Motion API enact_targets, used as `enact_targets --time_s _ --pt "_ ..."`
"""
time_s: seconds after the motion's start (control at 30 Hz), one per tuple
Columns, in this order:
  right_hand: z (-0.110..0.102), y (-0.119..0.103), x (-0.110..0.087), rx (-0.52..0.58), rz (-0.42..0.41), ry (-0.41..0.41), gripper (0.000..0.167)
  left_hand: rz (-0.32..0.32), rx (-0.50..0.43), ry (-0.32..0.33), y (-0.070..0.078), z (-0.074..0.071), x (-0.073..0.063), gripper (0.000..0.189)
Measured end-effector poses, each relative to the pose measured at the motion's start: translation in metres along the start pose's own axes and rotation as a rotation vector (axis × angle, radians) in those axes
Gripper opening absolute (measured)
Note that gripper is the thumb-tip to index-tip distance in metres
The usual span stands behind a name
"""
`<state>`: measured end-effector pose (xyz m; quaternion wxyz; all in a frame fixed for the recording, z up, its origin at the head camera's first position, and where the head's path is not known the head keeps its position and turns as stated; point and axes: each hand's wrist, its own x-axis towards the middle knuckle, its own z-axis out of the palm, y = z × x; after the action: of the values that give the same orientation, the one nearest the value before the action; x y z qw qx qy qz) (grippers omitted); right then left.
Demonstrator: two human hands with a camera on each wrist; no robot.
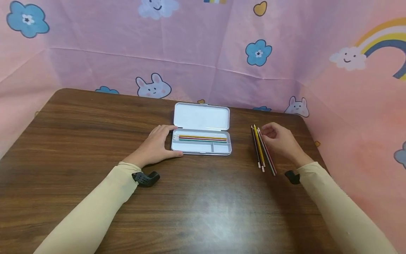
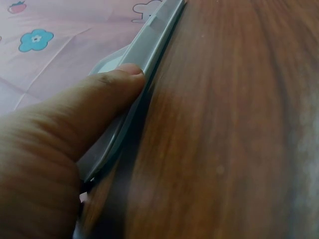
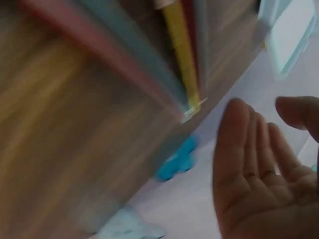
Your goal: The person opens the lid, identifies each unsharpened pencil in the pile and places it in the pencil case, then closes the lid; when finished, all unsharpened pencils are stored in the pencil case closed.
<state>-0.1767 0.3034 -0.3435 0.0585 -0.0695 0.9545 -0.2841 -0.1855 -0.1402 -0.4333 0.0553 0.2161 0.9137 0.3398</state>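
Observation:
A white pencil case (image 1: pixel 201 153) lies with its lid (image 1: pixel 201 116) raised, and several pencils (image 1: pixel 203 138) fill its rear compartment. My left hand (image 1: pixel 155 146) holds the case's left end, thumb along the front wall and fingers at the back corner; the left wrist view shows the thumb (image 2: pixel 112 92) pressed on the case's edge (image 2: pixel 149 42). To the right of the case lies a loose bunch of pencils (image 1: pixel 260 148), fanned on the wood. Beside their far ends is my right hand (image 1: pixel 279 139), and the right wrist view shows its palm (image 3: pixel 264 174) with nothing in it.
The brown wooden table (image 1: pixel 196 197) carries the case and the pencils. A pink patterned cloth (image 1: pixel 203 53) hangs behind the table and along its right side. The case's front half has a long compartment and a short one.

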Motion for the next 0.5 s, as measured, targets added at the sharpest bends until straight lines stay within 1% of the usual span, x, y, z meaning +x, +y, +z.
enact_targets --time_s 0.07,0.17,0.2,0.27,0.33,0.4,0.5 --pt "-0.007 0.017 -0.006 0.074 0.07 -0.051 0.04 0.001 0.003 -0.002 0.0 0.0 0.0 0.103" --pt "-0.012 0.036 -0.014 0.204 0.167 -0.164 0.049 0.002 0.005 0.0 0.0 0.0 0.0 0.103" --pt "-0.012 0.041 -0.016 0.247 0.197 -0.2 0.05 0.003 0.005 0.001 0.0 0.0 0.0 0.103" --pt "-0.012 0.048 -0.019 0.29 0.245 -0.244 0.051 0.004 0.006 0.001 -0.001 0.0 0.0 0.103" --pt "-0.009 0.052 -0.02 0.29 0.269 -0.257 0.048 0.007 0.003 -0.002 -0.001 0.0 0.001 0.103" --pt "-0.006 0.052 -0.021 0.274 0.282 -0.252 0.047 0.006 0.005 -0.003 -0.001 0.0 0.001 0.103" --pt "-0.003 0.049 -0.022 0.222 0.272 -0.241 0.045 0.006 0.007 -0.005 -0.001 0.001 0.002 0.103"
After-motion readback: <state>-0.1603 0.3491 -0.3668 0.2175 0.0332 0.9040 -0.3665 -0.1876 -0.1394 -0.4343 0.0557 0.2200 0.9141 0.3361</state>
